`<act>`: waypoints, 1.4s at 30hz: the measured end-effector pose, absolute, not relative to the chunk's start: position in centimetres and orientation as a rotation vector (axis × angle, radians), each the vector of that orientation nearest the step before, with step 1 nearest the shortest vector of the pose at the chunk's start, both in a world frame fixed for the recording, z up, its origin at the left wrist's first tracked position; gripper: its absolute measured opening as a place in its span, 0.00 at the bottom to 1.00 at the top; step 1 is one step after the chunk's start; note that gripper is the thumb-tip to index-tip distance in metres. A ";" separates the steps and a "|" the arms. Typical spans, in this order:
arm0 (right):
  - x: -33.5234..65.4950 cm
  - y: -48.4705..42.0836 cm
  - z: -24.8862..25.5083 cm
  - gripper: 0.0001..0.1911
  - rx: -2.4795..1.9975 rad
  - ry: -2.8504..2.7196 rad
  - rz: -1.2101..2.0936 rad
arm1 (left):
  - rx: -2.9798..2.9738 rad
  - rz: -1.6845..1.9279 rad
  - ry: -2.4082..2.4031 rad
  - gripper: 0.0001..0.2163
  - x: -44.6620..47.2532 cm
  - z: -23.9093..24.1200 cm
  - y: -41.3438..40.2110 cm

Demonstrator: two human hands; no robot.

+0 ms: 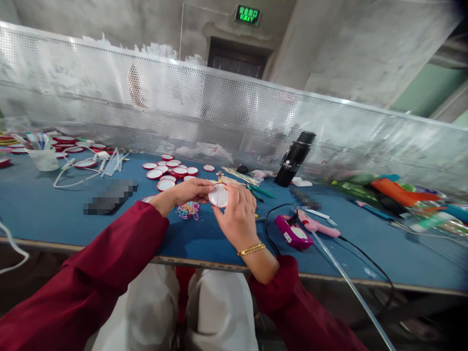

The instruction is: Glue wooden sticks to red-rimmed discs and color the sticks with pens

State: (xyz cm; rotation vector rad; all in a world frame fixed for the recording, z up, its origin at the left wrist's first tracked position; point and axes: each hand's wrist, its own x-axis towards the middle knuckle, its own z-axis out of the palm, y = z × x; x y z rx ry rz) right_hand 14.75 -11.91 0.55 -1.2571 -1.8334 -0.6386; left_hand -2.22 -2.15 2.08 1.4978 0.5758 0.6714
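Observation:
Between both hands, just above the blue table, is a round white disc [218, 196]; its edge is mostly hidden by fingers. My left hand [192, 191] pinches it at the left edge. The fingers of my right hand [239, 209] close around its right side, with a gold bracelet on that wrist. A small brown-and-yellow piece [220, 176] stands up at the disc's top; whether it is attached I cannot tell. Below my left hand lies a heap of small colourful pins or clips [188, 210]. Several red-rimmed white discs [166, 184] are spread behind it.
A pink glue gun [318, 225], its cord and a purple power box [293, 233] lie to the right. A black bottle [295, 159] stands behind them. Green-handled pliers [261, 191] lie beyond my right hand. A cup of pens [42, 155] is far left; a perforated metal panel [234, 112] backs the table.

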 end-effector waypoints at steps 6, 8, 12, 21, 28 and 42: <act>14.7 -11.4 0.4 0.26 -1.255 -1.877 -0.573 | 1.504 0.720 0.644 0.21 -1.7 1.8 -2.2; 15.1 -11.2 0.6 0.28 -1.226 -1.876 -0.517 | 1.508 0.730 0.676 0.21 -1.7 1.8 -2.2; 16.5 -10.3 2.3 0.23 -1.139 -1.777 -0.366 | 1.513 0.768 0.750 0.20 -2.0 2.0 -1.9; 17.3 -3.4 1.4 0.15 -1.160 -1.405 0.373 | 1.522 0.831 0.751 0.20 -1.9 1.5 -1.5; 16.2 -2.2 -1.1 0.18 -0.989 -1.131 0.911 | 1.611 0.745 0.747 0.17 -1.8 1.6 -1.6; 15.5 -3.4 0.0 0.14 -0.806 -0.969 1.211 | 1.754 0.698 0.709 0.17 -1.8 0.9 -1.1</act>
